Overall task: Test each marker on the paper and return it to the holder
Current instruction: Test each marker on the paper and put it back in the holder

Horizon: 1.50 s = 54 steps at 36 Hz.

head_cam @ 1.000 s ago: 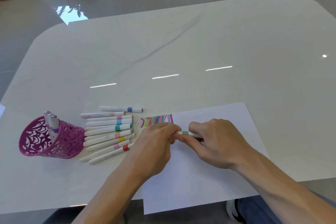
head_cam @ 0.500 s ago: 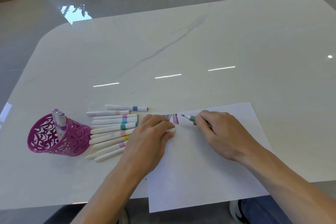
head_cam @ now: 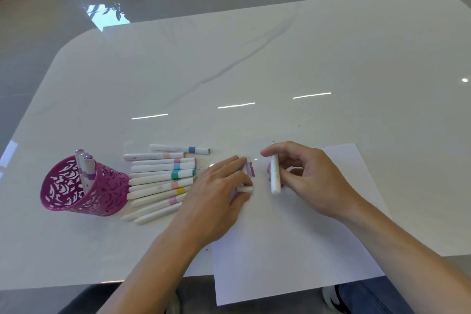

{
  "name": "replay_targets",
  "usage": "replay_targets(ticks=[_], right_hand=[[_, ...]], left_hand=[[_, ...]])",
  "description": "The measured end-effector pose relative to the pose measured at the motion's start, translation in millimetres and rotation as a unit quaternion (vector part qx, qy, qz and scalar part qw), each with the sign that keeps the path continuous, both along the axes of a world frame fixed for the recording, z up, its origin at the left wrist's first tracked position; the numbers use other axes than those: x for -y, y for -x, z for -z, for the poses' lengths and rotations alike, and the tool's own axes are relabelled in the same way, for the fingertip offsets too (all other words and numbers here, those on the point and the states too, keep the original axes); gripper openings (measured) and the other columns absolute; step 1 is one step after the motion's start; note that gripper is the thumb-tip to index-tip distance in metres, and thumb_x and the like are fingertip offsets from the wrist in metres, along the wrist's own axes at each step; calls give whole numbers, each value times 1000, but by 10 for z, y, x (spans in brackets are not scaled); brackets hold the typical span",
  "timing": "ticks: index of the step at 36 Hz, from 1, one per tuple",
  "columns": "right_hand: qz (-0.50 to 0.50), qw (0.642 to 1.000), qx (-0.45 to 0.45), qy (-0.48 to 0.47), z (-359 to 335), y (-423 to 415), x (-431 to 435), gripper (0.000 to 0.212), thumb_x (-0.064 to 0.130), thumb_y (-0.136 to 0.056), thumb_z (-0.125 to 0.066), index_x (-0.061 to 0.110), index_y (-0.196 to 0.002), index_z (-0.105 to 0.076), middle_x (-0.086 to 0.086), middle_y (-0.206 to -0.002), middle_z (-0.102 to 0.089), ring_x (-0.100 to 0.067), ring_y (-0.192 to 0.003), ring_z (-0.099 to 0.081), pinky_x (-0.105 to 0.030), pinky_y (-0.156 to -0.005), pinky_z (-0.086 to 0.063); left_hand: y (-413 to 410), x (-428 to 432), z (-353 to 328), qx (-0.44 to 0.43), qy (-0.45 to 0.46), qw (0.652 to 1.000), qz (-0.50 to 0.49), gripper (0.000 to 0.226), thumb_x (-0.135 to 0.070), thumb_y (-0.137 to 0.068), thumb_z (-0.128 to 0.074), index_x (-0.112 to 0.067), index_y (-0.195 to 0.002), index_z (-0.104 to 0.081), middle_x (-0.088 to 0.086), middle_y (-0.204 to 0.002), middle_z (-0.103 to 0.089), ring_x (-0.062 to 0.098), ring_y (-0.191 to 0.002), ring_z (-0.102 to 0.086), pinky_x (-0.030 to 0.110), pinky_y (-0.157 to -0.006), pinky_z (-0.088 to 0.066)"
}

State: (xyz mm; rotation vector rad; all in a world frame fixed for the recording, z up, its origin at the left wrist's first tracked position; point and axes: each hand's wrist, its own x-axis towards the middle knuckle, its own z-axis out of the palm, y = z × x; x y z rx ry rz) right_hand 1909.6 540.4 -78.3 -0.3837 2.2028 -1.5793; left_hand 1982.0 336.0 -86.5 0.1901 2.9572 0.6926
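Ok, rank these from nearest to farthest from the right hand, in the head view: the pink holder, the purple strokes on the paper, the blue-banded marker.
1. Purple strokes: on the paper, just left of the right hand, which grips a white marker.
2. Blue-banded marker: farther left, lying behind the marker row.
3. Pink holder: far left, beyond the row.
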Motion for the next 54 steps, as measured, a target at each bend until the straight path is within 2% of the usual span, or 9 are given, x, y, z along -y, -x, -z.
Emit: replay_targets(ticks=[3, 6, 10, 14, 20, 29, 39, 46, 54], right_hand=[[12, 1000, 13, -1, 35, -21, 35, 13, 22, -89, -79, 32, -96, -74, -1, -81, -72, -26, -76, -71, -36, -72, -59], [34, 999, 2, -3, 49, -42, 68, 9, 31, -94, -73, 24, -88, -71, -2, -72, -70, -22, -63, -69, -34, -64, -57], [44, 998, 20, 26, 54, -55, 100, 18, 21, -103, -60, 20, -92, -74, -8, -69, -71, -26, -58, -69, -34, -55, -54], [51, 998, 30, 32, 76, -65, 128, 8, 13, -100, -61, 20, -102, -64, -9, -71, -74, -27, -60, -70, -38, -60, -59], [81, 995, 49, 32, 97, -68, 148, 13, 9, -93, -68, 7, -90, -56, -10, -71, -75, -27, -60, -71, -51, -70, -60], [93, 995, 29, 18, 129, -105, 165, 19, 12, -93, -72, 6, -85, -55, -10, -72, -76, -29, -64, -75, -55, -70, -62], [79, 996, 27, 1, 129, -95, 175, 20, 13, -92, -72, 7, -84, -54, -8, -72, -76, -24, -64, -74, -39, -65, -61], [78, 996, 39, -6, 131, -86, 169, 20, 8, -91, -71, 3, -84, -53, -10, -70, -75, -26, -61, -73, -42, -64, -60], [76, 996, 48, -11, 125, -62, 178, 22, 2, -88, -70, 4, -78, -50, -12, -65, -72, -24, -55, -68, -34, -55, -56]], left_hand=[[-19, 17, 8, -7, 1, 1000, 10, 16, -36, -95, -62, -33, -110, -68, -14, -150, -45, 8, -144, -33, 25, -115, -26], [-28, 26, 25, -13, 3, 1000, 14, 16, -35, -94, -64, -32, -109, -69, -14, -148, -48, 8, -142, -35, 21, -111, -22], [-40, 41, 45, -21, 2, 1000, 20, 15, -33, -94, -66, -32, -108, -70, -14, -145, -51, 7, -140, -37, 23, -112, -26], [-30, 40, 46, -22, -1, 1000, 20, 15, -33, -93, -66, -31, -107, -71, -14, -143, -53, 7, -139, -38, 20, -110, -23], [-30, 41, 74, -29, -2, 999, 17, 14, -29, -90, -70, -29, -104, -72, -13, -138, -57, 7, -135, -42, 20, -107, -31], [-18, 43, 69, -27, -2, 1000, 10, 14, -30, -90, -71, -29, -104, -72, -15, -137, -57, 7, -130, -42, 20, -103, -33], [-18, 37, 61, -34, 2, 999, 12, 14, -30, -90, -70, -31, -103, -72, -15, -138, -57, 9, -131, -44, 27, -102, -41], [-33, 7, 33, -42, 21, 999, 8, 14, -29, -89, -70, -33, -102, -70, -19, -138, -58, 8, -132, -44, 26, -98, -43], [-36, 6, 32, -48, 35, 998, 11, 14, -27, -87, -72, -33, -100, -69, -21, -135, -58, 6, -130, -44, 22, -92, -42]])
